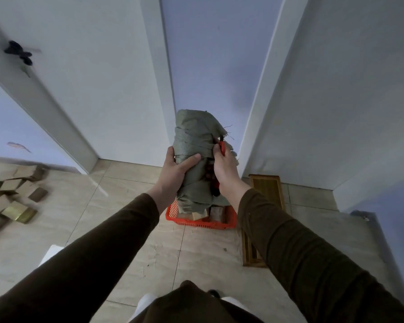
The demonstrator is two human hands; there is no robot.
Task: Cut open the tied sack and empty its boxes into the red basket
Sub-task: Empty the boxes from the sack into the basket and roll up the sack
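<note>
A grey-green woven sack (193,136) stands upright over the red basket (205,223), wrapped around its middle with bands of cord. My left hand (176,170) grips the sack's left side at the wrapped part. My right hand (224,170) is closed on a red utility knife (222,146), its tip against the sack's right side near the cords. The sack's lower end hangs into the basket, where a few brown boxes (216,213) show. The rest of the knife is hidden by my hand.
A pile of loose cardboard boxes (12,199) lies on the tiled floor at far left. A wooden frame (267,192) lies on the floor right of the basket. White walls and door frames close in behind the sack.
</note>
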